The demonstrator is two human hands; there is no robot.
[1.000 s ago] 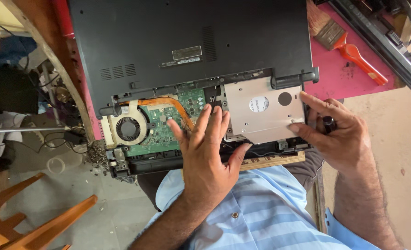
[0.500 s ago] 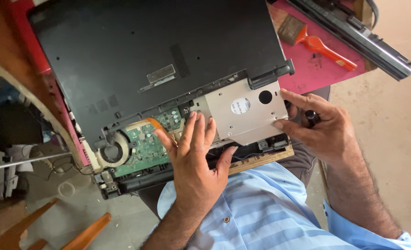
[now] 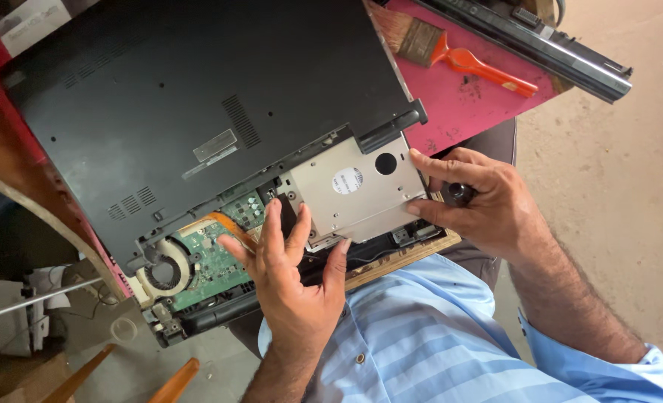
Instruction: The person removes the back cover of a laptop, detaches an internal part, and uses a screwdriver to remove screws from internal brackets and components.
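Pink covers the worktop (image 3: pixel 466 112) under the job, with bare concrete floor to the right of it. We take the items from left to right.

Left of our left hand we note a round cooling fan (image 3: pixel 164 272) and a green circuit board (image 3: pixel 219 261), both exposed at the near edge of an overturned black laptop (image 3: pixel 190 104) whose base fills the area above both hands.

Our left hand (image 3: pixel 290 272) lies spread wide, palm down, fingers fanned over the board and the opening beside it. Its thumb touches the near edge of a silver drive caddy (image 3: pixel 354 194); it grips nothing.

The caddy sits in the bay between our two hands, tilted with the laptop, its right end at the laptop's side edge.

Our right hand (image 3: pixel 488 205) pinches that right end between forefinger above and thumb below. A dark round knob-like object (image 3: pixel 458 194) is tucked against its palm; we cannot tell what it is.

Above the right hand, well apart, lies a paintbrush (image 3: pixel 451 48) with an orange handle, and beyond it a long black strip (image 3: pixel 540 48).

Nearest to us is a blue striped shirt (image 3: pixel 436 336).
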